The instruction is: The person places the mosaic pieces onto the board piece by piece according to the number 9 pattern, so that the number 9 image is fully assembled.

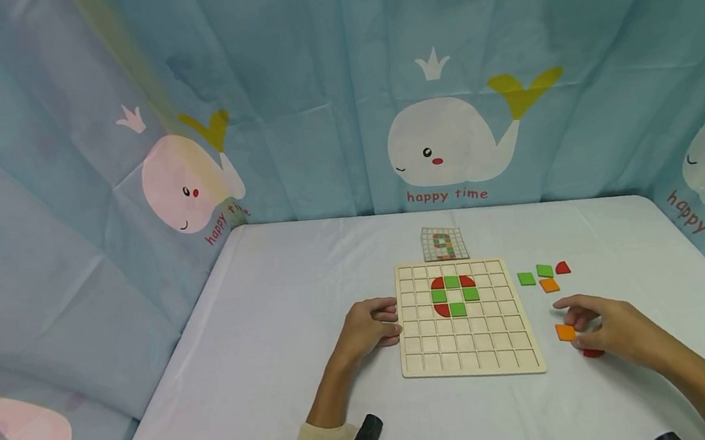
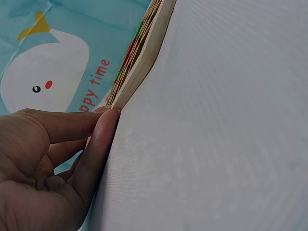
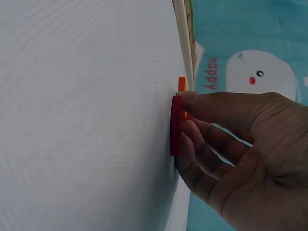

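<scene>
In the head view, a square wooden grid board (image 1: 471, 344) lies flat on the table, with red, green tiles (image 1: 452, 282) forming a ring in its upper part. My left hand (image 1: 370, 327) is at the board's left edge. In the left wrist view, its thumb and index fingertips touch the wooden rim (image 2: 149, 53). My right hand (image 1: 613, 328) is low over the table right of the board, fingers loosely bent. Below its thumb lies a red curved tile (image 3: 176, 126), the thumb tip right at its edge. An orange square tile (image 1: 565, 332) lies just past the thumb.
Beyond the board is a small pattern card (image 1: 444, 243). Right of the board lie two green tiles (image 1: 526, 278), a red tile (image 1: 562, 268) and another orange tile (image 1: 549, 285). Blue curtain (image 1: 318, 144) with whales surrounds the white table (image 1: 282, 293).
</scene>
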Motion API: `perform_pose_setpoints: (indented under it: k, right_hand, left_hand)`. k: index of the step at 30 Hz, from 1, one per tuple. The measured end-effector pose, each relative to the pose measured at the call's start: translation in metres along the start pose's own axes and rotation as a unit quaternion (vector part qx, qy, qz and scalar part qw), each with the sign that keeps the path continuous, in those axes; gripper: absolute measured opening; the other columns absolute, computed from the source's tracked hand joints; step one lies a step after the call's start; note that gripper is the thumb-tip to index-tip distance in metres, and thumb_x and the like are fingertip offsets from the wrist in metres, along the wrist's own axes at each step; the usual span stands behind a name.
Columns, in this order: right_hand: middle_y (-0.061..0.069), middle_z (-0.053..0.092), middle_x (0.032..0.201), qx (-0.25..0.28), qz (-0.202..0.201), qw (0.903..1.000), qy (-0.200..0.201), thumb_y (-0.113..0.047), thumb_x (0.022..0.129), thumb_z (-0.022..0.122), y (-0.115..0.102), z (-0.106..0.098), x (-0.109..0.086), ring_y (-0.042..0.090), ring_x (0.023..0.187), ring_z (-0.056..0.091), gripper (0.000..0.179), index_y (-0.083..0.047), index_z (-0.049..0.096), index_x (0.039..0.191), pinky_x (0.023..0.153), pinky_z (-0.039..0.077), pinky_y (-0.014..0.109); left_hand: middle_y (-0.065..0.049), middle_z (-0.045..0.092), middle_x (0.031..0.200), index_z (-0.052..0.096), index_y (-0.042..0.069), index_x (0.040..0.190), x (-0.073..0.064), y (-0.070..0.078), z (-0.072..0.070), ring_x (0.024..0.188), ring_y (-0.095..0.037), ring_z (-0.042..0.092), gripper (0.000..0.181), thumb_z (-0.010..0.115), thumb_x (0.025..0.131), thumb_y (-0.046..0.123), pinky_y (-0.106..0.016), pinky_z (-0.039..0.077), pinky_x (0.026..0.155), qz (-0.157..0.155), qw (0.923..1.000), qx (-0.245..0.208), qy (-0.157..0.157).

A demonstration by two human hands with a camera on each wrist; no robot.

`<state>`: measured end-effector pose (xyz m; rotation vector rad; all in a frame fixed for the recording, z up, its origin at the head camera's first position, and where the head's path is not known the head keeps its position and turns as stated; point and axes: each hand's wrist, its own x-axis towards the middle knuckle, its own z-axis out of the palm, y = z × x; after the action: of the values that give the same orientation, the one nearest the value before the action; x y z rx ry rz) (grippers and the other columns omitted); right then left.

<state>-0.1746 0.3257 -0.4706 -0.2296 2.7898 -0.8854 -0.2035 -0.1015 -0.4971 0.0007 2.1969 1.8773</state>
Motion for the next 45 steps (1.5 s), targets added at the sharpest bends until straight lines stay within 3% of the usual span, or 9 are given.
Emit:
perform_pose_setpoints:
  k: [15,26,33,45]
  right_hand:
    - [0.002,0.066,0.098,-0.008,-0.029,0.9995,-0.008,-0.012,0.084,0.085,0.001,0.001,-0.005,0.014,0.085,0.06,0.062,-0.003,0.062,0.141,0.061,0.058,0.022]
    - [-0.002,0.066,0.095,-0.017,-0.055,0.9976,0.038,-0.015,0.086,0.086,-0.004,0.001,-0.004,0.006,0.082,0.056,0.06,-0.006,0.064,0.141,0.059,0.052,0.021]
    - [-0.003,0.069,0.1,-0.02,-0.075,0.9947,0.067,-0.016,0.088,0.086,-0.011,0.0,-0.001,0.005,0.085,0.057,0.056,-0.008,0.066,0.139,0.066,0.057,0.02]
    - [-0.004,0.073,0.105,-0.015,-0.123,0.9872,0.101,-0.013,0.089,0.085,-0.025,0.0,0.005,0.005,0.091,0.059,0.044,-0.008,0.072,0.13,0.07,0.057,0.02]
  left_hand:
    - [-0.017,0.067,0.12,0.064,-0.003,0.141,-0.001,0.0,0.001,0.095,-0.018,0.073,0.057,0.076,0.086,-0.013,-0.031,0.069,0.076,0.0,1.0,-0.003,-0.002]
    - [-0.018,0.067,0.12,0.063,-0.004,0.142,-0.001,0.0,-0.001,0.094,-0.017,0.073,0.057,0.076,0.087,-0.013,-0.031,0.069,0.076,0.003,1.0,-0.006,-0.005]
    - [-0.018,0.067,0.12,0.063,-0.004,0.142,-0.001,0.0,-0.001,0.094,-0.017,0.073,0.056,0.076,0.087,-0.012,-0.031,0.069,0.076,0.001,0.9999,-0.007,-0.007]
    - [-0.018,0.068,0.12,0.063,-0.003,0.141,0.0,-0.001,-0.001,0.093,-0.017,0.074,0.057,0.077,0.087,-0.012,-0.031,0.069,0.075,0.001,1.0,-0.006,-0.006]
